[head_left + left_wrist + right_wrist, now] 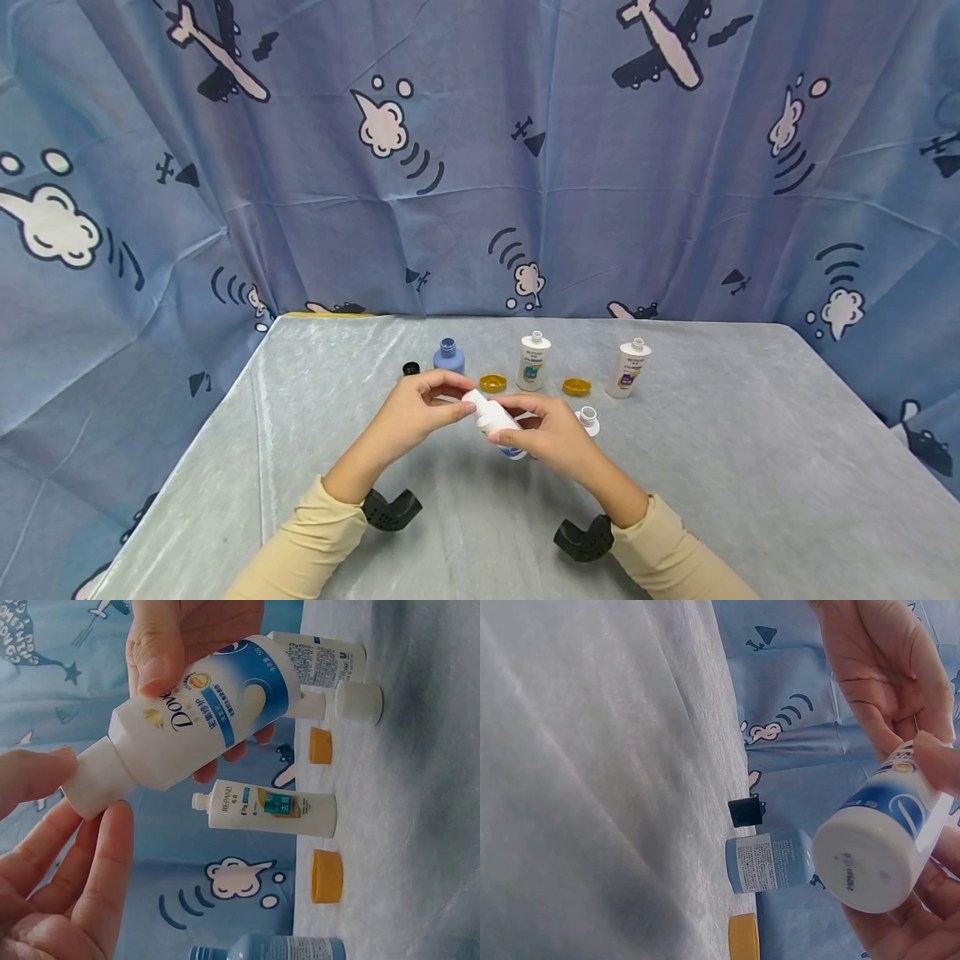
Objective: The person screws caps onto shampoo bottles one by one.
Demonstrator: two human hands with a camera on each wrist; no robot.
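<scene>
A white bottle (495,423) with a blue label is held tilted above the table (750,467), near its middle, cap end pointing toward ten o'clock. The right hand (558,433) wraps its fingers around the body; the left hand (412,412) pinches the white cap (94,780) between thumb and fingertips. At twelve o'clock stand a blue bottle (448,357) and two open white bottles (533,362), with two yellow caps (492,383) between them and a black cap (410,368) at eleven.
</scene>
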